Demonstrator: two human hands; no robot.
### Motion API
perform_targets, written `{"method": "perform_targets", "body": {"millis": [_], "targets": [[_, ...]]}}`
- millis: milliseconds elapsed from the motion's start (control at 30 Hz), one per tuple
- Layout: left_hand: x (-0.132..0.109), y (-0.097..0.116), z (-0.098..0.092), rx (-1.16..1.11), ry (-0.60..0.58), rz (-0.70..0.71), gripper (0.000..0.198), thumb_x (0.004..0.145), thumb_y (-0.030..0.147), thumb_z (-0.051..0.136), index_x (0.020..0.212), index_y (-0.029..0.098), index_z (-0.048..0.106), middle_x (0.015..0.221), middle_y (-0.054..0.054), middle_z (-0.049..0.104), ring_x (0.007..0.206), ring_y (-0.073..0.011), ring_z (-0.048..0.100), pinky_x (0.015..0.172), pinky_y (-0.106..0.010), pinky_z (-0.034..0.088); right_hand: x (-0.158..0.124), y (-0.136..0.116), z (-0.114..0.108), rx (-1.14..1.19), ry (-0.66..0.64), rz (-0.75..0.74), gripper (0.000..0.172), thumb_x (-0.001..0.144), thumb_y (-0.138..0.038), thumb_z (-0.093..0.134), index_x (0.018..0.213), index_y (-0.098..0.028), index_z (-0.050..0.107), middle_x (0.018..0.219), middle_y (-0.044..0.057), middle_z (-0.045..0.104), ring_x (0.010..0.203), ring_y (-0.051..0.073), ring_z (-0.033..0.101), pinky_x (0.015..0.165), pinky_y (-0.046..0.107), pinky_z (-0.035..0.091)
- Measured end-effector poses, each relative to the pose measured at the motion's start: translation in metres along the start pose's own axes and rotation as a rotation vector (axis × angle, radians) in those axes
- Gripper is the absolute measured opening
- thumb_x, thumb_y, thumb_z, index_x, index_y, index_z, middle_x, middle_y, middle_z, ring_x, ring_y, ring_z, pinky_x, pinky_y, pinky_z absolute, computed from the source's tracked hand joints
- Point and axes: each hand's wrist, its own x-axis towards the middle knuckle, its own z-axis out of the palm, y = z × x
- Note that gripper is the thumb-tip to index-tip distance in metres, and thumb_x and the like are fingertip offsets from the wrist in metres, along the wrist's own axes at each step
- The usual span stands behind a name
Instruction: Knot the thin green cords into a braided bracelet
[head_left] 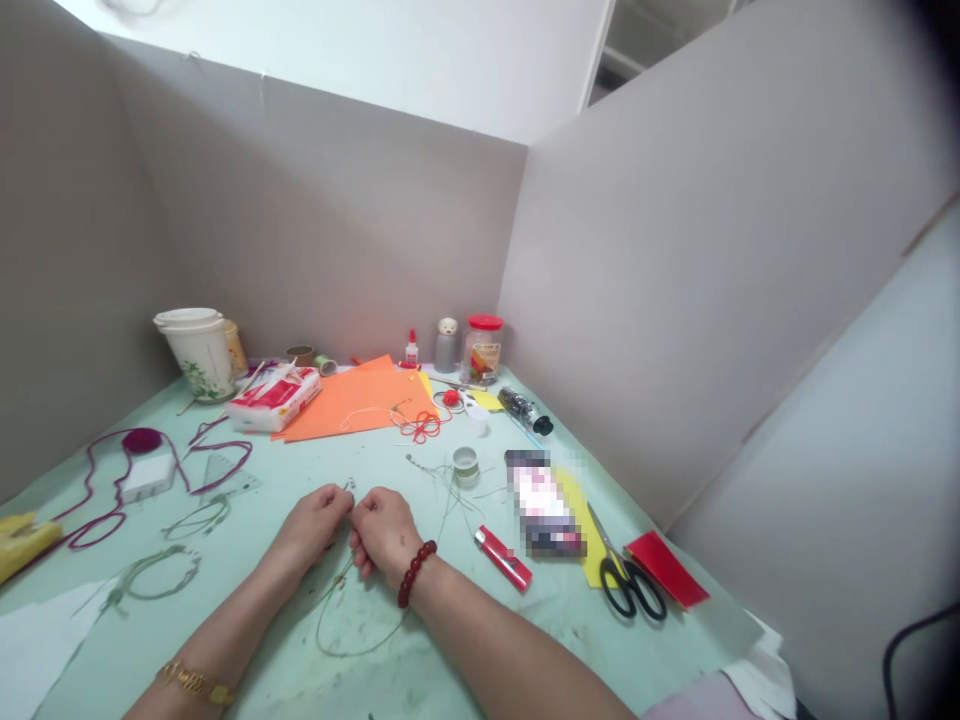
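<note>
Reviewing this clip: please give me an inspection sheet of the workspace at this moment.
Surface: pale green tabletop, marked and scuffed.
Job's things: thin green cord, looped below the hands.
Clutter: orange paper, tissue pack, maroon cord, red lighter, black-handled scissors.
Grips: left hand and right hand meet, apparently pinching the cord.
Cables: dark cable at lower right, off the table.
Surroundings: grey partition walls around the table.
</note>
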Motion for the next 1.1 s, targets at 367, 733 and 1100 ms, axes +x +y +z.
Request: {"method": "perform_targets", "body": {"millis": [367,733,1100], "targets": [[-0.0062,0.0026,-0.0008,0.075,0.002,0.025,0.027,0.070,0.045,0.046,0.064,0.020,0.040,0.046,0.006,0.039,0.041,-0.0078,0.028,0.038,-0.019,0.018,-0.0029,0.0010,0.0003,-0.058,-0.014,-0.015,0.013,0.073,-0.009,0.046,0.064,-0.018,0.044,0.044,-0.006,0.046,0.028,0.007,0.042,0.023,0.014,0.031],[-0.0029,-0.0001,-0.0033,0.067,-0.034,-0.015,0.028,0.067,0.047,0.050,0.064,0.020,0.043,0.042,0.008,0.034,0.039,-0.0072,0.026,0.038,-0.018,0.014,-0.0027,0.0023,-0.0006,-0.088,-0.008,-0.016,0.012,0.073,-0.012,0.050,0.065,-0.018,0.045,0.044,-0.006,0.047,0.028,0.006,0.042,0.024,0.013,0.031],[-0.0052,0.0015,-0.0035,0.057,-0.021,0.028,0.029,0.067,0.047,0.050,0.065,0.018,0.047,0.044,0.006,0.040,0.040,-0.0072,0.026,0.039,-0.019,0.015,-0.0022,0.0026,-0.0015,-0.095,-0.018,-0.025,0.010,0.073,-0.013,0.048,0.065,-0.019,0.045,0.046,-0.005,0.048,0.028,0.007,0.042,0.023,0.014,0.030]]}}
